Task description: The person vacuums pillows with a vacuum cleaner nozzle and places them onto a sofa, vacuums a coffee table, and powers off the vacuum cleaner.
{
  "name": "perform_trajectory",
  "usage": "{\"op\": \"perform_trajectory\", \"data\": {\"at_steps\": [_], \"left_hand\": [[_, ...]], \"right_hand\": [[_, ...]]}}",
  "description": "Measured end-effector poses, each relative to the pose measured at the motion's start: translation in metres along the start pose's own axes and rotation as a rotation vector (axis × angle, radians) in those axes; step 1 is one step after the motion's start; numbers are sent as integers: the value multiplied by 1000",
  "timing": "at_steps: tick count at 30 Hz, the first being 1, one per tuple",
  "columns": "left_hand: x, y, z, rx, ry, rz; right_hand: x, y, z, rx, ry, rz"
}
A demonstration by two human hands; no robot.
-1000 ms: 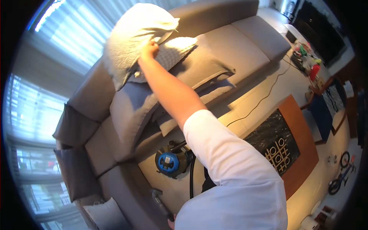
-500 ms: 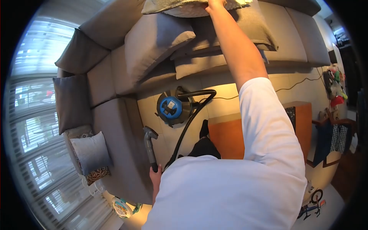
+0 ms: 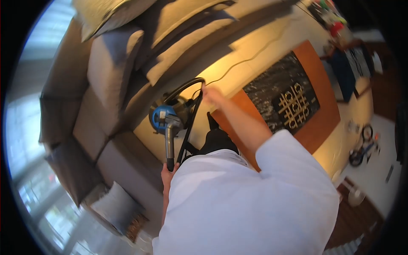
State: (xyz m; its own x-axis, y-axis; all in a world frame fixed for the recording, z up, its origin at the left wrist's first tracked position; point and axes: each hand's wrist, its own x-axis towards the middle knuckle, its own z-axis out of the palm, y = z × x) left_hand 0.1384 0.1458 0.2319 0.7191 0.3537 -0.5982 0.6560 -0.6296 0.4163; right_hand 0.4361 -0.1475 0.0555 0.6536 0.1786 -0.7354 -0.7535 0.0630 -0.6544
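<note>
My left hand (image 3: 169,171) is wrapped round the black handle end of a grey vacuum nozzle (image 3: 169,142), whose head stands up in front of the vacuum. The blue and black vacuum cleaner (image 3: 160,117) is on the floor beside the sofa. Its black hose (image 3: 193,120) arcs over and runs back toward my body. Near the upper bend of the hose is my right hand (image 3: 211,94), smeared by motion; whether it touches the hose cannot be made out. A light cushion (image 3: 112,17) and a grey cushion (image 3: 111,63) lie on the sofa.
The grey sofa (image 3: 131,159) curves along the left and top. To the right stands an orange-brown table (image 3: 312,63) with a black top. A thin cord (image 3: 248,58) crosses the floor. A small bicycle (image 3: 362,148) and a chair (image 3: 343,70) are farther right.
My right hand has left the light cushion and come down beside the hose. My left hand still holds the nozzle, which now overlaps the vacuum in view. The view has turned.
</note>
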Motion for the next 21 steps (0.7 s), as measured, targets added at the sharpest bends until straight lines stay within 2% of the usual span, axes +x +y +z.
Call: {"op": "perform_trajectory", "data": {"at_steps": [1, 2, 4, 5, 6, 8, 10, 12, 13, 14, 16, 18, 20, 21], "left_hand": [[6, 5, -7, 26, -40, 56], [12, 7, -15, 23, -147, 148], [27, 24, -21, 58, -323, 298], [32, 33, -25, 188, -424, 316], [34, 36, -28, 322, -511, 328], [33, 37, -32, 390, -593, 386], [31, 19, -33, 459, -668, 439], [35, -10, -30, 286, -840, 636], [46, -29, -26, 322, -841, 844], [58, -43, -24, 341, -846, 852], [80, -62, -15, 470, -914, 656], [91, -69, 11, 549, -853, 652], [97, -73, 52, 630, -635, 635], [101, -77, 73, 646, -633, 638]], "right_hand": [[-55, 25, 8, 176, -56, 121], [-80, 62, 4, 88, -47, 251], [-145, 71, 17, 457, -147, 266], [-156, 85, 17, 515, -87, 245], [-165, 102, 18, 630, -125, 169], [-190, 131, 21, 780, -133, 60], [-231, 156, 21, 799, -121, -31], [-263, 197, 28, 881, -94, -121], [-278, 216, 28, 884, -59, -184], [-289, 234, 29, 885, -32, -237], [-293, 271, 42, 903, -83, -257], [-294, 301, 68, 1001, 389, -62], [-302, 328, 85, 861, 815, 131], [-291, 377, 93, 726, 956, 98]]}}
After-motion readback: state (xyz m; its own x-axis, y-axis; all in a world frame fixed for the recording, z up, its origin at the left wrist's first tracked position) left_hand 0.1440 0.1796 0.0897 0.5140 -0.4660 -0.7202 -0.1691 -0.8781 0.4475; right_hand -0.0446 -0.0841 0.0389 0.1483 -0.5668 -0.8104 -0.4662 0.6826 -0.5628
